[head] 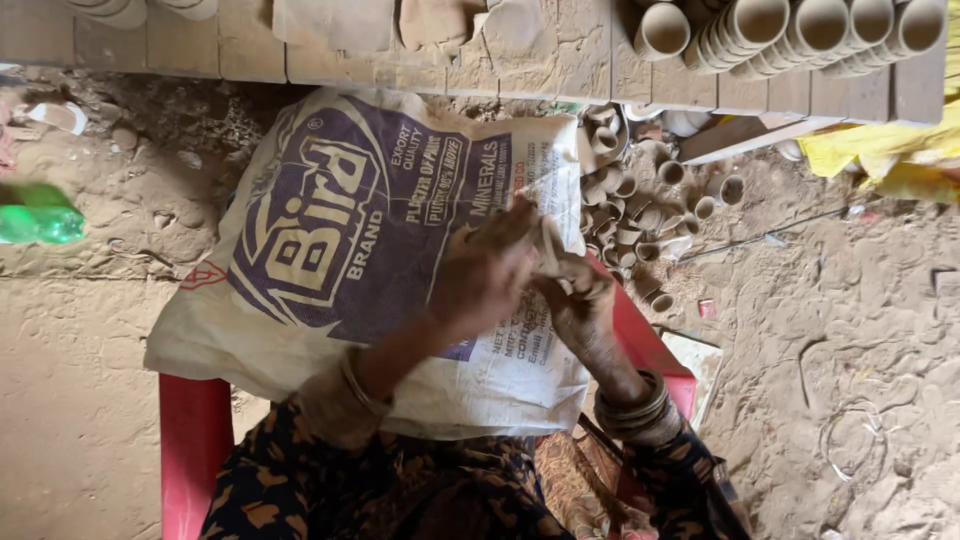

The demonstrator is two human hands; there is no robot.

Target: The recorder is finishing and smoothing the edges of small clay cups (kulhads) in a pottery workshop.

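My left hand (485,275) and my right hand (580,300) meet over a white printed sack (340,230) spread on a red plastic surface (195,440). Both hands are dusty with clay and close around a small pale clay piece (552,245) held between the fingers. Its exact shape is hidden by my fingers. Bangles circle both wrists, and patterned dark sleeves show at the bottom.
A heap of small unfired clay cups (635,215) lies on the dirt floor just beyond my hands. Rows of nested clay cups (800,30) rest on a wooden board (500,50) at the top. A green bottle (40,215) lies at far left. Yellow cloth (890,150) sits at right.
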